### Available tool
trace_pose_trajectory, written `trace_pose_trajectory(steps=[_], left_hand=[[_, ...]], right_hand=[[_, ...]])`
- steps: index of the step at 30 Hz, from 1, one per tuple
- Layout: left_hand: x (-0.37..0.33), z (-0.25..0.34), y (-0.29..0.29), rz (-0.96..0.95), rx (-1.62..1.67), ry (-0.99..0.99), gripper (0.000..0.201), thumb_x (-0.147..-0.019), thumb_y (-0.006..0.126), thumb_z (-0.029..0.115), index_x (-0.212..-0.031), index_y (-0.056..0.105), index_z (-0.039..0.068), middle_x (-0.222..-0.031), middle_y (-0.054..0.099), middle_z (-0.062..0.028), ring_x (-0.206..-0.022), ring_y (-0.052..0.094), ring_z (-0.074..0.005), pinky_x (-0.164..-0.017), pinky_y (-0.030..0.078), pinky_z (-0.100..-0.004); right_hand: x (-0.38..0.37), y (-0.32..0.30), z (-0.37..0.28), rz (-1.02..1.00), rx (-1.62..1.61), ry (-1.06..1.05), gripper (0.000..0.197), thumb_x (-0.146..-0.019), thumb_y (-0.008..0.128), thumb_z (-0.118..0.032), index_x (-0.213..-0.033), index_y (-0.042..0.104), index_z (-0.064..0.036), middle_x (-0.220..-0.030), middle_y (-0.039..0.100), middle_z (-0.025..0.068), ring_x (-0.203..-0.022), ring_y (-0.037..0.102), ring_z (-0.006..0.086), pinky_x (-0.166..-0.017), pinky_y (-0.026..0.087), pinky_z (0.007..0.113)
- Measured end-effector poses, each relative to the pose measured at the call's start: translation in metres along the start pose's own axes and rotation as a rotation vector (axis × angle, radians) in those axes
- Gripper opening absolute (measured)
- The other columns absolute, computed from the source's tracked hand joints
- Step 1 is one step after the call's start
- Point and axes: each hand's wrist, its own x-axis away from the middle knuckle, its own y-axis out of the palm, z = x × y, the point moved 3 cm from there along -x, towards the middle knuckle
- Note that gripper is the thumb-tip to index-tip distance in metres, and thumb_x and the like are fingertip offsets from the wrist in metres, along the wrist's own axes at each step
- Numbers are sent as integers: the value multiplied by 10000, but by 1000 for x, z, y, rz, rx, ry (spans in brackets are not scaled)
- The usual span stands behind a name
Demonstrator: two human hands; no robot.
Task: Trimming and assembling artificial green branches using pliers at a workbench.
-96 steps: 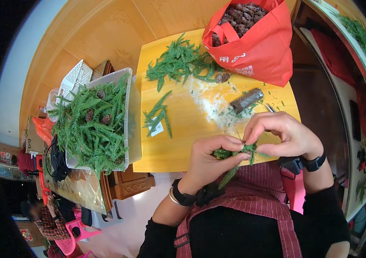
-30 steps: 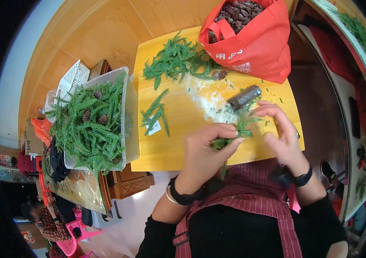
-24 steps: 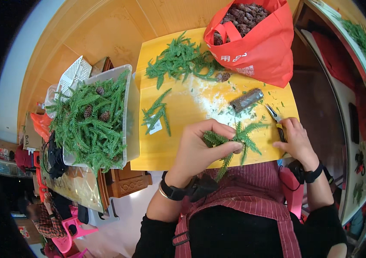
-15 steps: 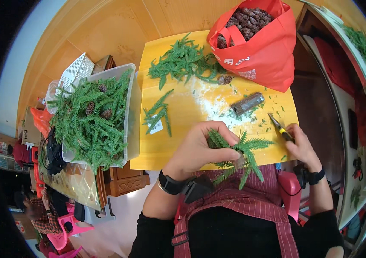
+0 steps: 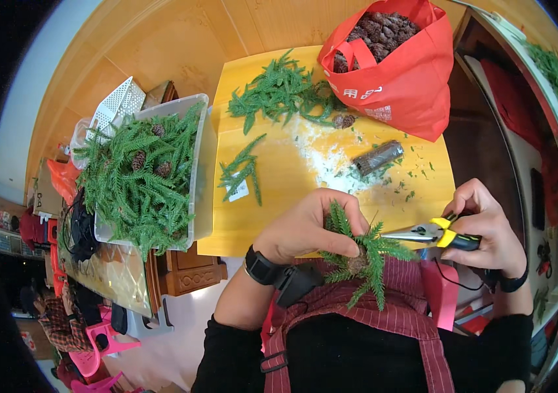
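Observation:
Thumb and fingers of my left hand (image 5: pixel 321 226) pinch a small bunch of green artificial pine sprigs (image 5: pixel 378 252) with a brown pine cone (image 5: pixel 357 263) at its middle. The bunch hangs over the table's near edge, above my apron. My right hand (image 5: pixel 488 226) is closed round the black and yellow handles of a pair of pliers (image 5: pixel 423 232). The pliers' metal jaws point left, and their tips are beside the bunch's upper right needles. Whether they touch it I cannot tell.
On the yellow table (image 5: pixel 266 209) lie loose pine sprigs (image 5: pixel 279 92), a brown roll (image 5: pixel 377 158), small cones (image 5: pixel 343 121), white powder and green clippings. A red bag (image 5: pixel 403 85) of pine cones stands at the back right. Left is a plastic bin (image 5: pixel 202 164) heaped with greenery.
My right hand has lifted the pliers off the table and brought their jaws left to the bunch. My left hand still holds the bunch, turned slightly.

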Motion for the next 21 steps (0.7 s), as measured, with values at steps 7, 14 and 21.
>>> trace_pose_trajectory(steps=[7,14,21], left_hand=[[0,-4,3,-67,52,0,245,-555,744,-29,-699,554,28,-694,548,-68,-681,510,-170,-625,373,-273],[-1,-11,-2,-205,81,-3,218,-612,725,-38,-761,581,27,-828,590,-38,-779,554,-116,-699,434,-232],[-2,-6,2,-183,28,5,212,-617,727,-24,-759,580,33,-809,580,-29,-761,544,-108,-689,425,-233]], right_hand=[[-4,2,3,-97,47,7,249,-633,760,-198,-724,619,-14,-764,438,57,-768,553,208,-669,438,284],[-8,13,10,-117,-67,-26,202,-649,725,-154,-696,582,-19,-721,568,112,-768,590,274,-650,465,334],[-11,17,11,-105,-117,-106,207,-672,701,-119,-631,522,-23,-673,564,102,-820,592,311,-707,479,364]])
